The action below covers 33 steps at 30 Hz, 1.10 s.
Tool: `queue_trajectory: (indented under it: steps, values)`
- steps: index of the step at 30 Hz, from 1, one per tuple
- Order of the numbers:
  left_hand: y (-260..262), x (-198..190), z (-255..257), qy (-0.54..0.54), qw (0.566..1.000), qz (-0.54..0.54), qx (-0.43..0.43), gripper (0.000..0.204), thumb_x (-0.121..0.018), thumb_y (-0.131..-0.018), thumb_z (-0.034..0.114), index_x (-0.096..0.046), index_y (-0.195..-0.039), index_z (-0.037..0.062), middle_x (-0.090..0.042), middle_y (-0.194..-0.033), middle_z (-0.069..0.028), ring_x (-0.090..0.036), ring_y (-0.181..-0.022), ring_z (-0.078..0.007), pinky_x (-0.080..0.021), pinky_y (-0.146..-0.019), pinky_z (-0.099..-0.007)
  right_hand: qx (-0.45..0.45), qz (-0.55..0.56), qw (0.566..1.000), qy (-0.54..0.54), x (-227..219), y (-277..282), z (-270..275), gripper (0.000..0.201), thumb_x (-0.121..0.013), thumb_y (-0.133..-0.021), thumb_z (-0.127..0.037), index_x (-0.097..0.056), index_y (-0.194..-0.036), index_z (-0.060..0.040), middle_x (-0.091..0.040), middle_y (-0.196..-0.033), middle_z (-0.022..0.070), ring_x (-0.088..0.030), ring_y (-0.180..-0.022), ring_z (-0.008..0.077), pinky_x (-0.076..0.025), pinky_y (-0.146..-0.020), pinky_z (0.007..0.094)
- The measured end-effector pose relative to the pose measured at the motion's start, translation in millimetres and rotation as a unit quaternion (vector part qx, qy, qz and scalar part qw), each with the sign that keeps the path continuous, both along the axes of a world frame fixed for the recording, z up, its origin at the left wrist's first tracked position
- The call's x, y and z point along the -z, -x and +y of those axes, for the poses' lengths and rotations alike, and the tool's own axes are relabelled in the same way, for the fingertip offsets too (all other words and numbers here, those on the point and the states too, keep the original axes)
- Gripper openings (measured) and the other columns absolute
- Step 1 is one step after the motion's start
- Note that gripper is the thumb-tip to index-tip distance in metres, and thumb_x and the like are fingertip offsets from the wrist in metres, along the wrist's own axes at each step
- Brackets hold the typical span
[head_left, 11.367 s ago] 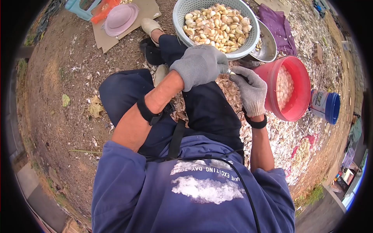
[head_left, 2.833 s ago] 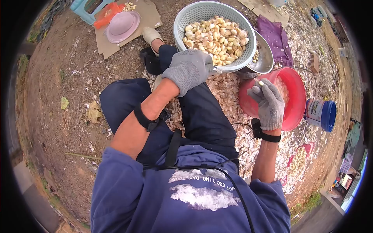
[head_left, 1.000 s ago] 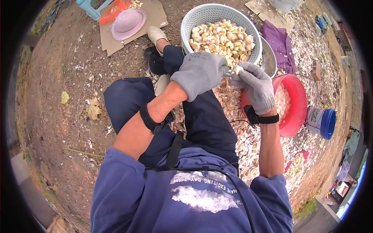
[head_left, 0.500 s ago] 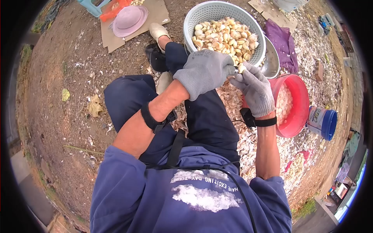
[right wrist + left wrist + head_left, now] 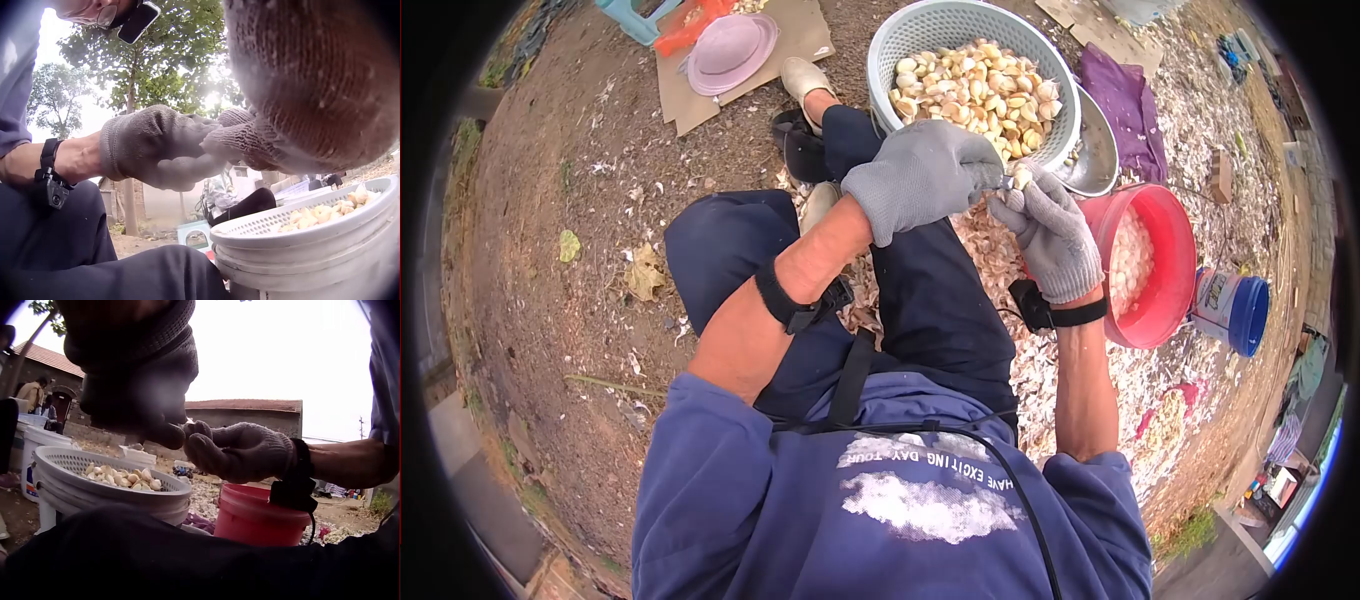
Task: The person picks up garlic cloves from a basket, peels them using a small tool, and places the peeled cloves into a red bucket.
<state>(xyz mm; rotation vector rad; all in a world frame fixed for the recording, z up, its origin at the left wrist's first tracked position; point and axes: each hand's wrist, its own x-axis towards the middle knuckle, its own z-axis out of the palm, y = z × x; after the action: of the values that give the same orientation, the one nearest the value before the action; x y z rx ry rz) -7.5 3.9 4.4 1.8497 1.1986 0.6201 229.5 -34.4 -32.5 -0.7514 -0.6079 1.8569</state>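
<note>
In the head view my left hand [image 5: 925, 178], in a grey glove, curls round a small knife [image 5: 1007, 183]; only a short bit of metal shows past the fingers. My right hand [image 5: 1055, 235], gloved too, pinches a pale garlic clove [image 5: 1022, 177] between thumb and fingers. Blade and clove meet just off the near rim of a grey-white plastic basket [image 5: 878, 85] heaped with garlic cloves [image 5: 980, 90]. Below the right hand's outer side stands a red bucket [image 5: 1175, 265] with peeled cloves [image 5: 1131, 262] in it. Both wrist views show the two hands fingertip to fingertip.
A metal bowl [image 5: 1098, 150] sits partly under the basket, beside a purple cloth [image 5: 1122, 110]. A blue-and-white bucket [image 5: 1235, 305] stands right of the red one. Garlic skins [image 5: 1060, 380] cover the ground. A pink hat [image 5: 730, 50] lies on cardboard [image 5: 805, 35].
At 2.8 s ago the right hand held a white clove over the red bucket, apart from the left. It has since come back to the left hand with a clove; in the last second both stay together.
</note>
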Motion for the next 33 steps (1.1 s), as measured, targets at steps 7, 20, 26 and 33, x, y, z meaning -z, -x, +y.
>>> queue_trajectory:
  steps: [7, 20, 26, 33]
  values:
    - [-3.0, 9.4, 0.2, 0.134, 0.983, -0.126, 0.005, 0.023, -0.071, -0.104, 0.016, -0.077, -0.114, -0.0039, -0.075, -0.084, -0.0079, -0.07, -0.07, -0.0117, -0.058, -0.065, -0.0265, -0.002, 0.051, 0.999, 0.007, 2.9, 3.2, -5.4, 0.041, -0.06, -0.107, -0.003, -0.052, -0.146, 0.0074, -0.067, -0.13, 0.0174, -0.071, -0.115, 0.0282, -0.059, -0.111, 0.0489]
    - [-5.6, 2.0, -2.3, -0.029, 0.996, 0.089, -0.008, 0.021, -0.07, -0.1, 0.021, -0.08, -0.111, 0.0066, -0.079, -0.09, -0.0112, -0.076, -0.076, -0.0254, -0.06, -0.071, -0.039, 0.058, -0.177, 0.982, -0.021, -13.5, 16.2, -7.9, 0.036, -0.066, -0.105, -0.005, -0.062, -0.138, 0.0089, -0.071, -0.123, 0.0141, -0.074, -0.105, 0.0228, -0.064, -0.1, 0.0421]
    - [-15.5, 15.0, -18.2, -0.204, 0.966, 0.159, 0.001, 0.015, -0.066, -0.096, 0.019, -0.077, -0.103, 0.0116, -0.075, -0.086, -0.0132, -0.076, -0.084, -0.0358, -0.058, -0.072, -0.048, 0.049, -0.222, 0.974, 0.004, -9.4, 14.9, -4.2, 0.038, -0.073, -0.101, -0.006, -0.064, -0.134, 0.0121, -0.075, -0.115, 0.0173, -0.077, -0.1, 0.0247, -0.065, -0.096, 0.0405]
    - [-21.5, 20.0, -18.7, -0.15, 0.976, 0.153, -0.033, 0.014, -0.065, -0.097, 0.019, -0.077, -0.102, 0.0116, -0.075, -0.087, -0.0138, -0.076, -0.085, -0.0363, -0.059, -0.074, -0.0491, 0.075, -0.134, 0.988, 0.018, 0.5, 23.4, -9.4, 0.039, -0.07, -0.102, -0.004, -0.061, -0.136, 0.0128, -0.073, -0.119, 0.0192, -0.076, -0.105, 0.0277, -0.063, -0.101, 0.0461]
